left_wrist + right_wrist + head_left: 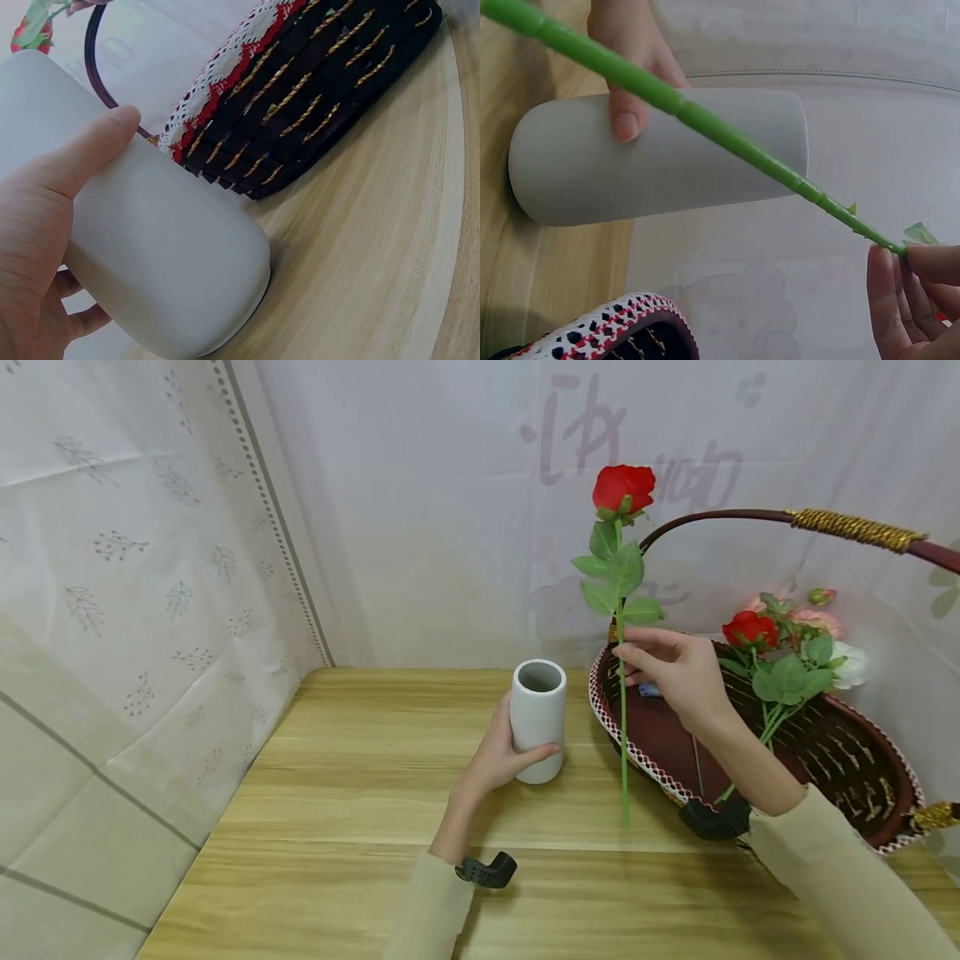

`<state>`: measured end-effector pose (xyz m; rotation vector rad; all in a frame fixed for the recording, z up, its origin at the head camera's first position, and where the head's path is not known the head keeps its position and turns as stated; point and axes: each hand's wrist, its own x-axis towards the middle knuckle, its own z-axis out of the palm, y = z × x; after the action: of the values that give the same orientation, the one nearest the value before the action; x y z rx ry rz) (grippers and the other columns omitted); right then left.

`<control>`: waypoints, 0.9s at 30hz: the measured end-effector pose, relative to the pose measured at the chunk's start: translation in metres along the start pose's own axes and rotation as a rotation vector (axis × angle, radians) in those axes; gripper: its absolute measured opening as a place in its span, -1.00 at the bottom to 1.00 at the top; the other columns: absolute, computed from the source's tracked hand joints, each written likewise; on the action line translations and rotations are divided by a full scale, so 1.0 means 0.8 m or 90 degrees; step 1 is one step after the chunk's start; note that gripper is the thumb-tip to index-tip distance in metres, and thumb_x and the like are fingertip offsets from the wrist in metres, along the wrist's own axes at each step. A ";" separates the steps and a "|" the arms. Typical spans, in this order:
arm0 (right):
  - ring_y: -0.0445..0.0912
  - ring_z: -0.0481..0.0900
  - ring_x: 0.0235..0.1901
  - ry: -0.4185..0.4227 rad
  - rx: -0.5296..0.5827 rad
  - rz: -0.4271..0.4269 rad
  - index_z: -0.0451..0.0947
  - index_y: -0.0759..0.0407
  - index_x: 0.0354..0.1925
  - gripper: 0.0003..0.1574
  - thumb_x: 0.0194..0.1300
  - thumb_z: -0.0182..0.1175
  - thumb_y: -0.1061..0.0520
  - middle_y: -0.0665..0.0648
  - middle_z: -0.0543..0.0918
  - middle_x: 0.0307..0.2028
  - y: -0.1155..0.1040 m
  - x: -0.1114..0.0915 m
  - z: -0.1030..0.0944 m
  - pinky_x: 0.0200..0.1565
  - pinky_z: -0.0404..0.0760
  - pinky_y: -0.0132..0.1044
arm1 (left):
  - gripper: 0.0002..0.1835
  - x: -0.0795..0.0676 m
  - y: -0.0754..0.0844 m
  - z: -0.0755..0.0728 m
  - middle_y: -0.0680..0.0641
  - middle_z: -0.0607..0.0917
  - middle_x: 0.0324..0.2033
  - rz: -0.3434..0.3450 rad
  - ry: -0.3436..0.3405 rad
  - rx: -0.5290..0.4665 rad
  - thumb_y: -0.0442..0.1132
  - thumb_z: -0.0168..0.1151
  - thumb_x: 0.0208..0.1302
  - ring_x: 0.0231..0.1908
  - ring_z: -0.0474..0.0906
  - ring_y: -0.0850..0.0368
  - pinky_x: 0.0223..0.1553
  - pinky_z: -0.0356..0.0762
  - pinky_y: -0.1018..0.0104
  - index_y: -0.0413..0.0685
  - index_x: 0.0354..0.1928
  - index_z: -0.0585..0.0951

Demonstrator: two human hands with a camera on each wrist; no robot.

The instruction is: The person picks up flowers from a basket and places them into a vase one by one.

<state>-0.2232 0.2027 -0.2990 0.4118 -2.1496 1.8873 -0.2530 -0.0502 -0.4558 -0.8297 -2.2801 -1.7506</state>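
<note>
A white cylindrical vase (537,727) stands upright on the wooden table, its round mouth facing up. My left hand (504,752) grips it from the left side, thumb across the front; the left wrist view shows the thumb and fingers around the vase (172,232). To the right, my right hand (678,677) pinches the green stem of a red rose (624,493) between thumb and fingers. The rose is upright, its leaves above the hand and its bare stem hanging below, in front of the basket. In the right wrist view the stem (720,133) crosses before the vase.
A dark woven basket (847,760) with lace trim and an arched handle (750,515) stands at the right. Several flowers lie in it, among them a red rose (750,630) and a white flower (849,665). Patterned white cloth (420,510) hangs behind the table (360,793).
</note>
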 end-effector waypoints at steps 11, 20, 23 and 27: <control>-0.12 0.68 -0.41 0.035 -0.007 -0.006 0.59 0.52 0.09 -0.56 0.34 0.35 0.25 0.00 0.76 -0.27 0.000 0.021 0.006 -0.33 0.71 -0.30 | 0.13 -0.002 0.003 0.000 0.03 0.39 0.27 -0.005 -0.003 0.003 -0.19 0.62 0.04 0.19 0.40 0.10 0.21 0.41 0.04 0.30 0.54 0.07; -0.11 0.68 -0.42 0.048 0.055 -0.016 0.64 0.46 0.05 -0.58 0.29 0.39 0.24 0.05 0.75 -0.28 -0.011 0.041 0.020 -0.33 0.70 -0.34 | 0.13 -0.008 0.003 -0.004 -0.01 0.38 0.27 -0.007 -0.002 0.007 -0.18 0.63 0.04 0.19 0.39 0.08 0.20 0.41 0.02 0.25 0.54 0.07; -0.14 0.68 -0.46 0.055 0.076 -0.017 0.66 0.44 0.03 -0.61 0.27 0.40 0.25 0.06 0.76 -0.29 -0.017 0.048 0.026 -0.35 0.69 -0.36 | 0.12 -0.008 0.004 -0.003 -0.03 0.38 0.26 -0.003 -0.001 0.014 -0.19 0.62 0.04 0.19 0.39 0.07 0.20 0.41 0.01 0.23 0.54 0.08; -0.14 0.67 -0.49 0.066 0.081 -0.027 0.69 0.42 -0.03 -0.66 0.26 0.41 0.26 0.09 0.77 -0.33 -0.023 0.059 0.032 -0.36 0.69 -0.36 | 0.12 -0.006 0.002 0.001 -0.08 0.40 0.25 0.009 0.011 0.017 -0.26 0.63 0.02 0.18 0.40 0.02 0.18 0.42 -0.03 0.12 0.54 0.10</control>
<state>-0.2607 0.1728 -0.2681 0.3714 -1.9471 1.9840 -0.2479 -0.0512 -0.4566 -0.8211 -2.2767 -1.7100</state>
